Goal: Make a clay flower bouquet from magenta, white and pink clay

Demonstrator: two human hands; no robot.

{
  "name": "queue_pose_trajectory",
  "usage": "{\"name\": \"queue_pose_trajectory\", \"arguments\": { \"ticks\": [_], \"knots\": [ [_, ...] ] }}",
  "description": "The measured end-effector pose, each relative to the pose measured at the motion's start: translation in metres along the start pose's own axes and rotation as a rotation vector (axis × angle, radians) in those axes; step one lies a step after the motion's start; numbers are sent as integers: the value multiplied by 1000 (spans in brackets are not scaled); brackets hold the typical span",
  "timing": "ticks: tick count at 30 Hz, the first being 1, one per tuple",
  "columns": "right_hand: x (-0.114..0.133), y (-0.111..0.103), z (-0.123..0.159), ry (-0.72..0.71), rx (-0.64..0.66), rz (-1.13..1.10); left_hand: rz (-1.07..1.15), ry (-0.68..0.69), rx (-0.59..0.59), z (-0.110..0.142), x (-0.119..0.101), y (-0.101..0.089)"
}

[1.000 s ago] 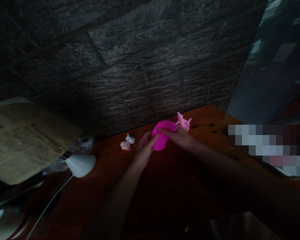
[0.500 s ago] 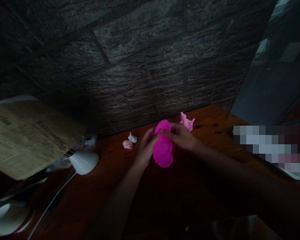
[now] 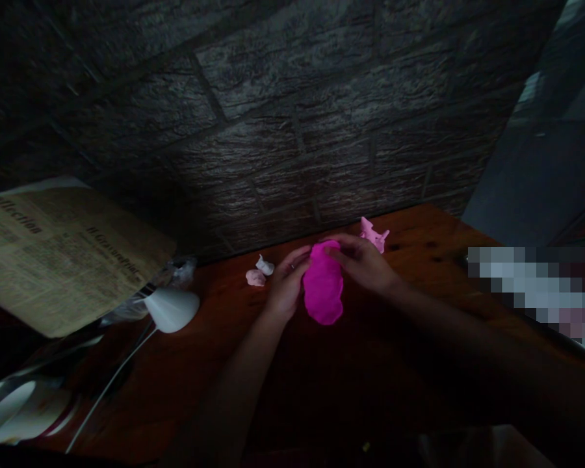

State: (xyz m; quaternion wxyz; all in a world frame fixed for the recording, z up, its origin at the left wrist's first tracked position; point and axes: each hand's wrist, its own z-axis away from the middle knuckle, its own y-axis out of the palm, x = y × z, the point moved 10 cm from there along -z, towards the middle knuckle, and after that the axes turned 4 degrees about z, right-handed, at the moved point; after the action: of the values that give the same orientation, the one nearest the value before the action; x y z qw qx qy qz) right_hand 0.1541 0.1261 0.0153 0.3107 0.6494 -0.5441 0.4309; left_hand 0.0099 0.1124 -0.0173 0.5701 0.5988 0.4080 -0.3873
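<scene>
Magenta sheet (image 3: 324, 289), pinched (upper end), between hands (image 3: 286, 287) (image 3: 365, 261)

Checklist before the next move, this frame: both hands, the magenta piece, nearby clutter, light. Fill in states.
1. Left hand on the magenta piece: ok, holding its upper left side.
2. Right hand on it too: ok, holding near the top.
3. Magenta piece off the table: cannot tell, one view only.
4. Light pink piece free of the right hand: cannot tell, they overlap in view.
5. White cone and cable away from both hands: ok, off to the left.
6. Lighting: not ok, table mostly in deep shadow.
</scene>
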Motion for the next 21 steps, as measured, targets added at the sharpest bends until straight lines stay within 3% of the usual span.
{"name": "queue_pose_trajectory", "arguments": {
  "ticks": [11,17,21],
  "knots": [
    [16,18,8,-157,140,245,41,-91,-24,0,11,0],
    [8,21,7,-70,169,215,67,-99,-31,3,8,1],
    [3,15,5,-32,122,161,60,-83,-48,2,8,-1]
  ]
}}
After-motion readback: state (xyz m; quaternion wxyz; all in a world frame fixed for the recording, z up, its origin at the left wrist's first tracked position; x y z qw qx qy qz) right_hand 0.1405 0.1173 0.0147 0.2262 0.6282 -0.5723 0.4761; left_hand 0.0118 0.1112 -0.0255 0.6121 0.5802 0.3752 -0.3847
